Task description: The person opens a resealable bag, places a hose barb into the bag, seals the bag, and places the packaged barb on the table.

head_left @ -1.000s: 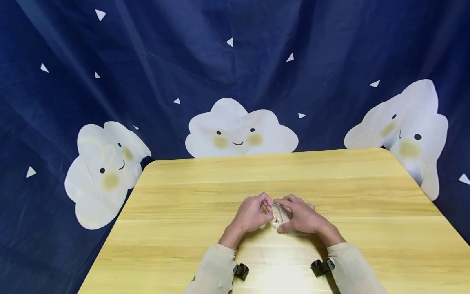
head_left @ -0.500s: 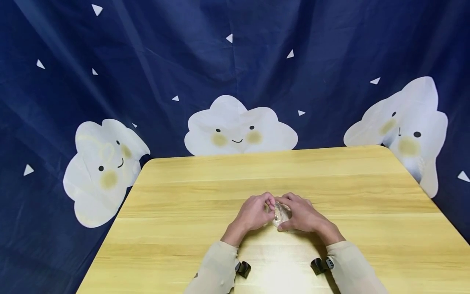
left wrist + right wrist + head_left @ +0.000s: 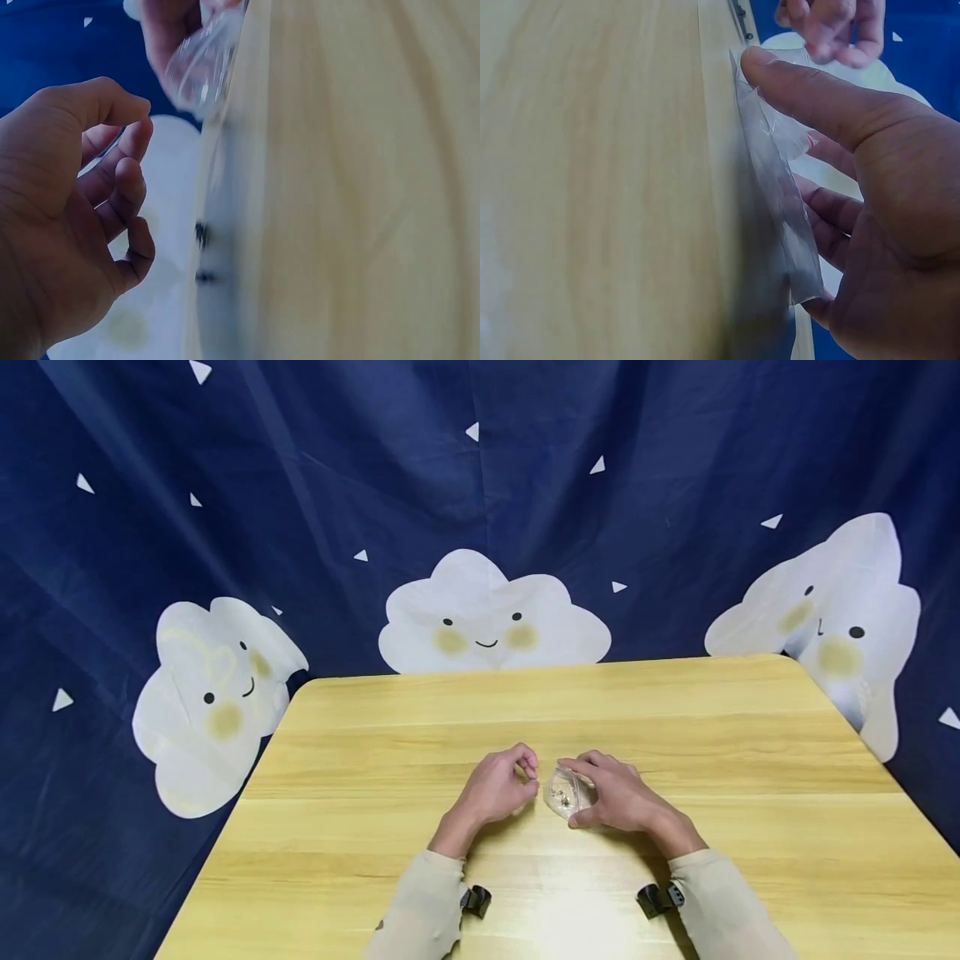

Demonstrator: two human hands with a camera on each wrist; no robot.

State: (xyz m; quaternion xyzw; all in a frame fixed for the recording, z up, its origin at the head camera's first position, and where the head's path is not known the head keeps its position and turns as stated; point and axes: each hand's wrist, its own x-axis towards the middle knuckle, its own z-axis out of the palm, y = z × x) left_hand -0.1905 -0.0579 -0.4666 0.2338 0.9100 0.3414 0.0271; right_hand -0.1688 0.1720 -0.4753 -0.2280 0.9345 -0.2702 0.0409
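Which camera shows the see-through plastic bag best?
The right wrist view. The clear plastic bag looks biggest there, held by the right hand, though we see it side-on. The head view shows it small, from above, partly covered by that hand. The left wrist view shows only a blurry part.
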